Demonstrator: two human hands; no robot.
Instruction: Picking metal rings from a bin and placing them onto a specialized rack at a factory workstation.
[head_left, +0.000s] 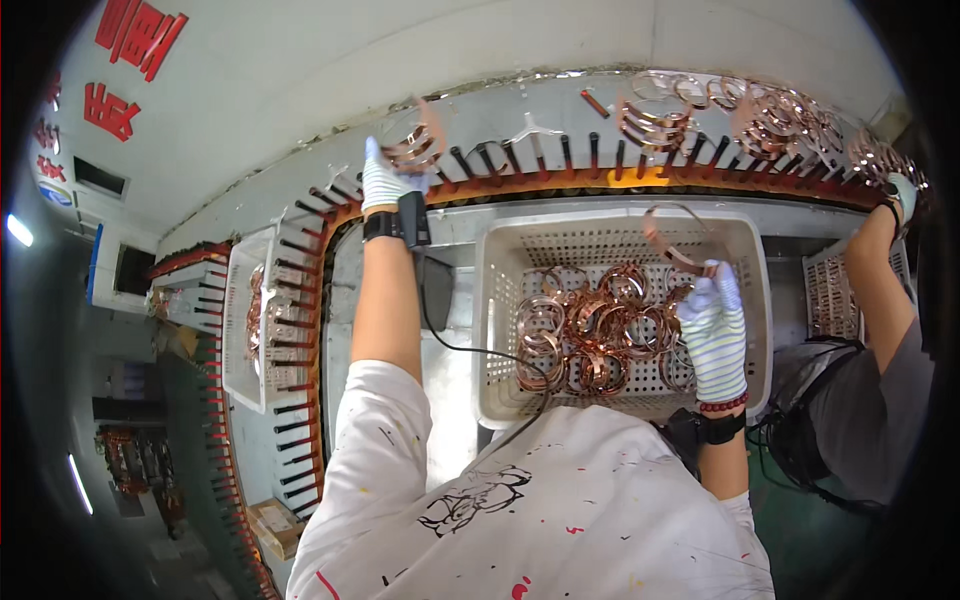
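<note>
Many copper rings [590, 335] in white basket [500, 300]

Black pegs [540, 155] seemingly crowd the conveyor [560, 115].

Factory line: pegged rack [500, 170], copper coils [590, 330]

Bright, even overhead light, soft shadows; fisheye bends edges, with dark vignetted corners.
</note>
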